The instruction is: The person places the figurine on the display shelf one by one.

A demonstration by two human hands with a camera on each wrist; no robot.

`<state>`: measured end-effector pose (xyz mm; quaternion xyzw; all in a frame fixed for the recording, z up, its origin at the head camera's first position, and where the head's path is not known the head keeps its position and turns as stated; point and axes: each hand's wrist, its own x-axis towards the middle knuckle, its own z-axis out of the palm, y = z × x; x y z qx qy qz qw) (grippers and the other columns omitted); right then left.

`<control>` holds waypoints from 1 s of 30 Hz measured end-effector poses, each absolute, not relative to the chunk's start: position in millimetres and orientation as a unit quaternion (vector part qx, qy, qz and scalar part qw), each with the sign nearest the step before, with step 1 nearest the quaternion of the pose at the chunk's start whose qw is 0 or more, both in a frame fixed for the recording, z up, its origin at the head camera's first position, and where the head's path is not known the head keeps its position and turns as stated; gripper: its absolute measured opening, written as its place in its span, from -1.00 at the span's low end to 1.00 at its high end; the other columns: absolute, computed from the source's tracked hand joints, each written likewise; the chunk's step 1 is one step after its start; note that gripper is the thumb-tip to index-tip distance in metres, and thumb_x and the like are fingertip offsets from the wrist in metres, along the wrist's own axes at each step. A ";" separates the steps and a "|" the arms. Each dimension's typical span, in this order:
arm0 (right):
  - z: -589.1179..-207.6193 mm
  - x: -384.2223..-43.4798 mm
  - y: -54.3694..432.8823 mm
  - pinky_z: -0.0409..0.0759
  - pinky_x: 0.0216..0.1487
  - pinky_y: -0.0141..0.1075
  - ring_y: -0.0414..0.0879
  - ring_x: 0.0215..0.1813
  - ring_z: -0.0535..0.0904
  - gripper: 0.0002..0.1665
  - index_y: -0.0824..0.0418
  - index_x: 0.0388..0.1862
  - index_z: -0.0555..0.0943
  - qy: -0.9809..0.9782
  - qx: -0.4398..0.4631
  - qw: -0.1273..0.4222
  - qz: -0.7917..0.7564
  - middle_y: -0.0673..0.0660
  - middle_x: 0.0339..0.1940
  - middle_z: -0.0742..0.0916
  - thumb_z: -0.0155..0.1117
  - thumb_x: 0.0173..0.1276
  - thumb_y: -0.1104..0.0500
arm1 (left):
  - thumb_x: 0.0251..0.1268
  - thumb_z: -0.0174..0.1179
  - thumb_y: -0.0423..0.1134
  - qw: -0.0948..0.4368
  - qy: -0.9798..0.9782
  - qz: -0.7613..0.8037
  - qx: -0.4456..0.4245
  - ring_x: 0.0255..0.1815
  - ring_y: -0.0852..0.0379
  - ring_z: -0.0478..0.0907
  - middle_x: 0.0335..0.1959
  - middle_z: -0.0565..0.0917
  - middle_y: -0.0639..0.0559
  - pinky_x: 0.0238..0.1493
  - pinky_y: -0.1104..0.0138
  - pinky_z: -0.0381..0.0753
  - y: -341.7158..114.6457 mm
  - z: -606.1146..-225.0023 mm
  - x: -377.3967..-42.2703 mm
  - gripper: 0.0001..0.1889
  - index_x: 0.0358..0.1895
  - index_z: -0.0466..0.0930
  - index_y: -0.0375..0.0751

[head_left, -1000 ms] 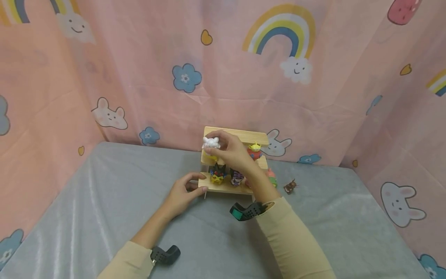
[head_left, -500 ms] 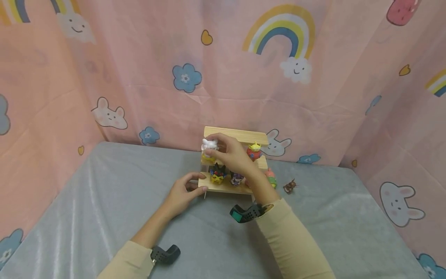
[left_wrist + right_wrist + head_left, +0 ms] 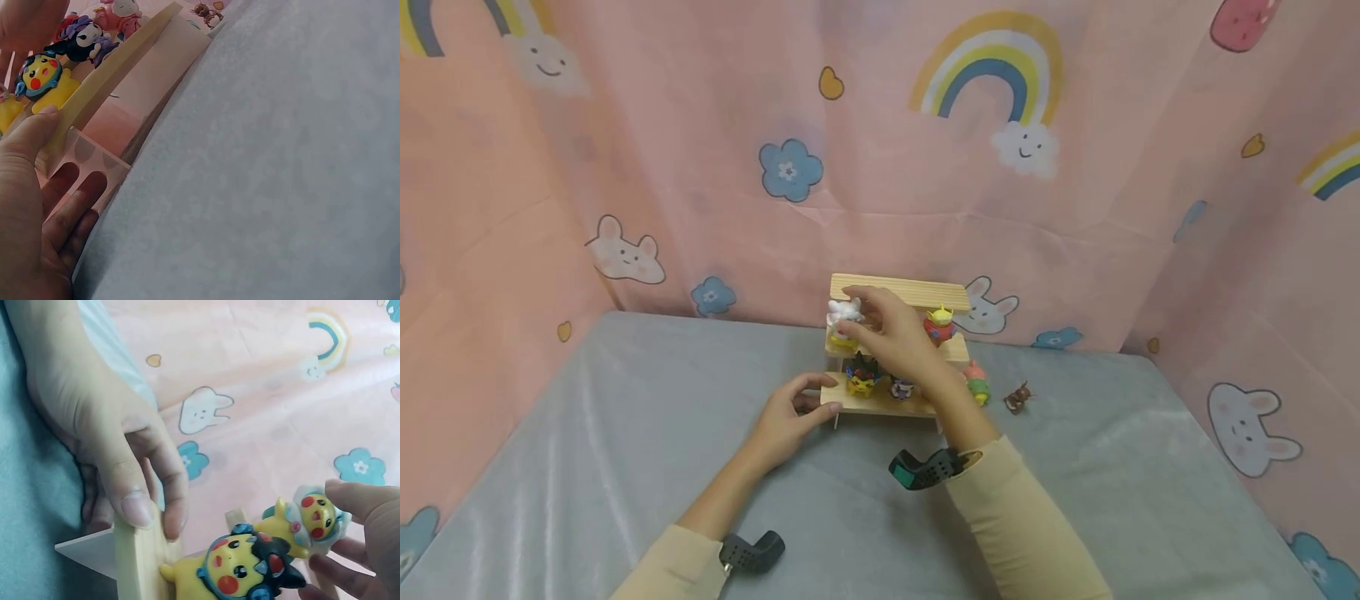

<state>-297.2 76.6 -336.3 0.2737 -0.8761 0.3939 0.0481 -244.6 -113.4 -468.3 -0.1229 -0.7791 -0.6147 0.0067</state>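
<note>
My left hand (image 3: pixel 790 421) grips the left end of the lower board of a small wooden tiered shelf (image 3: pixel 887 404). In the left wrist view the thumb lies on top and the other fingers are below, by a clear support (image 3: pixel 112 165). A yellow figurine in a white eared hood (image 3: pixel 315 515) stands at the left of the middle tier. My right hand (image 3: pixel 898 333) has its thumb and fingers around the hood. On the lower tier are a yellow figurine with a dark hood (image 3: pixel 862 377) and a dark purple one (image 3: pixel 901 387), partly hidden by the right hand.
A red figurine with a yellow-green head (image 3: pixel 939 325) stands at the middle tier's right. Beyond the shelf's right side are a pink-and-green figurine (image 3: pixel 976 383) and a small brown one (image 3: pixel 1018 398) on the grey cloth (image 3: pixel 1112 467). A pink curtain (image 3: pixel 880 208) hangs close behind.
The white-hooded figurine has come down slightly onto the middle tier with my right hand. My left hand stays on the shelf. The head view has shifted a little.
</note>
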 end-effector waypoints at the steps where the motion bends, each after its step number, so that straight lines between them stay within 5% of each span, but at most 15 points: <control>1: -334.9 -295.2 76.8 0.60 0.27 -0.05 0.08 0.32 0.60 -0.39 0.11 0.43 0.46 -0.878 0.272 0.056 0.390 0.15 0.34 0.59 0.32 0.47 0.01 | 0.33 0.37 -0.14 0.007 -0.778 -0.616 -0.124 -0.10 0.08 0.71 0.17 0.65 -0.09 -0.14 0.34 0.63 -114.0 -468.6 -244.5 -0.63 0.15 0.60 -0.08; 6: -322.3 -281.0 84.5 0.67 0.13 -0.04 0.09 0.17 0.68 -0.43 0.16 0.40 0.48 -0.871 0.264 0.102 0.401 0.19 0.22 0.64 0.31 0.47 0.06 | 0.32 0.39 -0.13 0.007 -0.777 -0.617 -0.127 -0.10 0.10 0.71 0.18 0.65 -0.10 -0.14 0.35 0.62 -113.7 -467.8 -243.7 -0.62 0.15 0.60 -0.09; 11: -311.3 -267.5 102.7 0.69 0.10 -0.06 0.08 0.22 0.63 -0.57 0.22 0.27 0.58 -0.838 0.280 0.170 0.437 0.24 0.20 0.67 0.31 0.47 0.17 | 0.32 0.39 -0.15 0.005 -0.780 -0.613 -0.125 -0.12 0.14 0.71 0.18 0.64 -0.11 -0.15 0.36 0.62 -113.6 -465.7 -242.7 -0.62 0.15 0.60 -0.11; 18: -302.9 -247.3 135.8 0.61 0.14 -0.34 -0.14 0.11 0.62 -0.71 0.35 0.11 0.64 -0.788 0.288 0.243 0.486 0.29 0.05 0.73 0.26 0.44 0.37 | 0.32 0.38 -0.11 0.003 -0.789 -0.602 -0.120 -0.10 0.11 0.68 0.20 0.63 -0.05 -0.15 0.32 0.60 -118.9 -464.0 -242.1 -0.63 0.15 0.60 -0.02; 30: -325.5 -225.3 193.8 0.60 0.02 -0.55 -0.34 -0.08 0.71 -0.76 0.39 0.05 0.68 -0.779 0.200 0.314 0.504 -0.21 -0.10 0.75 0.19 0.47 0.40 | 0.32 0.38 -0.15 0.009 -0.787 -0.605 -0.122 -0.15 0.17 0.68 0.21 0.62 -0.10 -0.22 0.37 0.57 -127.4 -465.5 -238.3 -0.62 0.15 0.60 -0.08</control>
